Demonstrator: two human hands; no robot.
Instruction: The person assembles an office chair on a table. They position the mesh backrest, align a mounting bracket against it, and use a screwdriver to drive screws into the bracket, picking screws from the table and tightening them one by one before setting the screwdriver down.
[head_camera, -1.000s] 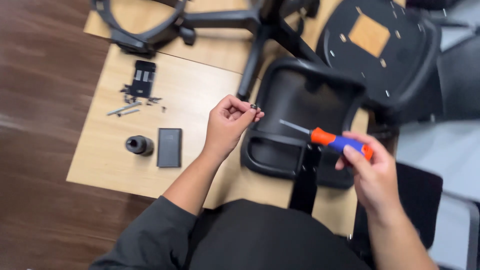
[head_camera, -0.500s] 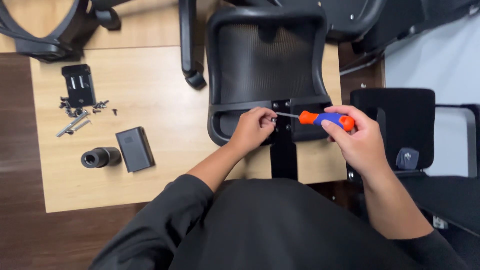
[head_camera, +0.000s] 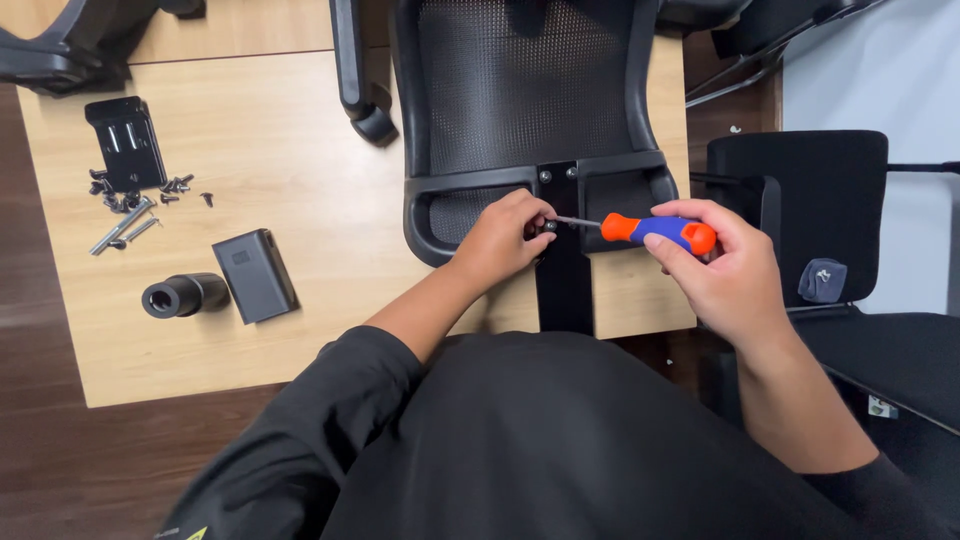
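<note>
A black mesh chair back (head_camera: 528, 90) lies on a light wooden board (head_camera: 290, 180), its black support bar (head_camera: 562, 260) pointing toward me. My left hand (head_camera: 505, 238) pinches a small screw against the bar just below the frame. My right hand (head_camera: 725, 265) grips a screwdriver (head_camera: 650, 230) with an orange and blue handle. The screwdriver's metal tip reaches the screw at my left fingertips.
On the board's left lie a black bracket plate (head_camera: 127, 143), several loose screws and bolts (head_camera: 135, 205), a black cylinder (head_camera: 185, 295) and a dark grey box (head_camera: 255, 275). A chair armrest (head_camera: 355, 75) lies beside the mesh back. A black seat (head_camera: 805, 215) stands at right.
My view has shifted and closed in on the chair back. Both hands came together at the support bar, and the screwdriver tip now meets the screw held by my left fingers.
</note>
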